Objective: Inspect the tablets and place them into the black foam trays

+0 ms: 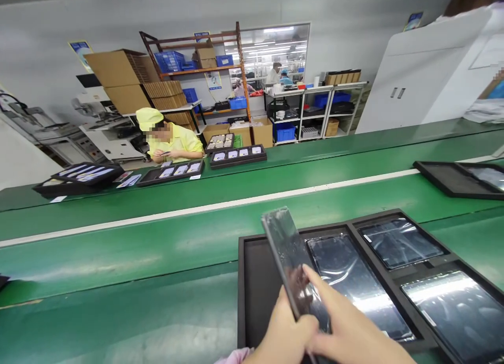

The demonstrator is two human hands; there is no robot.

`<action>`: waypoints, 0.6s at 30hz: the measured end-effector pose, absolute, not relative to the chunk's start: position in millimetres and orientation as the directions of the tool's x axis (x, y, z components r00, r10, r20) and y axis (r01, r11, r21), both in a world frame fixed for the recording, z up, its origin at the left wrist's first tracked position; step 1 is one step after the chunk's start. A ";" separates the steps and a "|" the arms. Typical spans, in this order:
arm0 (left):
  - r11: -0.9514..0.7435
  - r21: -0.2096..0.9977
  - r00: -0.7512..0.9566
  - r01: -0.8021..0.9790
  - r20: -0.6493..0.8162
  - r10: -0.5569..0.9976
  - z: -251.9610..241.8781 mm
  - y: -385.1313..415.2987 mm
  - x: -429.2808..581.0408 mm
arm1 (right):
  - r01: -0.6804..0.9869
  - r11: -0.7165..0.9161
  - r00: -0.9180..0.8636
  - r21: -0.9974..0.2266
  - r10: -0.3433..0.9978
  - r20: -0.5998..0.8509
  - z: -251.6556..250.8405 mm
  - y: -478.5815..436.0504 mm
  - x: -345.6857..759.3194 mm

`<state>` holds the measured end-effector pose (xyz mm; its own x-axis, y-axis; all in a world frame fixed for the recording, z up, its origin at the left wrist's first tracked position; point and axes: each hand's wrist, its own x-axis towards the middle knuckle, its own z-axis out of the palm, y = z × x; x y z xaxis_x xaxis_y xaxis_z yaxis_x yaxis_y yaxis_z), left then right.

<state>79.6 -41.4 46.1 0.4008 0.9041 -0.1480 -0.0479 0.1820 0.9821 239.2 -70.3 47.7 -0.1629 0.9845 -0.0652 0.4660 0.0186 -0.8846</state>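
Both my hands grip one dark glossy panel [289,251], which is wrapped in clear film and tilted up on edge. My left hand [283,335] closes on it from the left. My right hand [346,327] closes on its lower end from the right. The panel hangs over the empty left slot of a black tray [246,296] on the green bench. Other slots of that tray hold several similar dark panels [397,242].
A white stripe [197,211] runs along the green conveyor belt. Across it a person in a yellow cap and shirt [169,138] sits behind black trays [238,157] of small parts. Another black tray [452,180] lies at the right. Shelves, cardboard boxes and a white cabinet line the back.
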 end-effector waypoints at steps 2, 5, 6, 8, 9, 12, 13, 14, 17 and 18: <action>0.066 0.995 0.552 0.072 -0.095 0.828 49.2 -43.9 77.6 | 0.406 0.019 -0.302 -0.914 0.947 -0.114 39.3 -71.4 228.8; -0.039 0.953 0.658 0.299 -0.177 0.732 50.5 -45.1 71.3 | 0.240 -0.005 -0.290 -0.971 0.954 -0.076 23.2 -68.5 227.9; -0.067 0.920 0.654 0.385 -0.221 0.723 50.1 -44.6 70.2 | 0.191 -0.001 -0.244 -0.982 0.969 -0.048 16.7 -65.4 229.2; -0.132 0.827 0.615 0.547 -0.290 0.733 47.9 -42.4 70.5 | 0.115 0.018 -0.125 -0.993 0.992 0.003 1.8 -55.7 229.9; -0.167 0.772 0.589 0.613 -0.306 0.748 45.8 -40.6 71.6 | 0.082 0.017 -0.072 -0.997 0.997 0.011 -6.7 -49.9 228.5; -0.226 0.577 0.481 0.785 -0.337 0.809 31.3 -33.2 73.3 | 0.015 -0.040 -0.030 -0.999 0.999 -0.040 -35.1 -34.7 216.7; -0.236 0.502 0.445 0.832 -0.348 0.825 22.8 -30.3 72.0 | 0.038 -0.072 -0.050 -0.997 0.996 -0.074 -44.4 -32.0 211.3; -0.253 0.431 0.421 0.866 -0.355 0.835 12.4 -27.4 69.3 | 0.098 -0.102 -0.065 -0.990 0.992 -0.109 -52.7 -30.9 206.1; -0.371 0.283 0.455 0.884 -0.348 0.819 -24.7 -21.8 54.2 | 0.424 -0.079 -0.094 -0.902 0.987 -0.131 -66.9 -36.0 196.2; -0.408 0.258 0.477 0.876 -0.332 0.814 -36.3 -21.4 48.1 | 0.529 -0.014 -0.111 -0.848 0.990 -0.086 -66.7 -38.6 196.4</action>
<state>48.1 -21.4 -36.3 0.4771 0.8136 -0.3324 0.8757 -0.4082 0.2578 196.4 -38.6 -66.7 -0.1109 0.9901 -0.0858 0.5294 -0.0142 -0.8482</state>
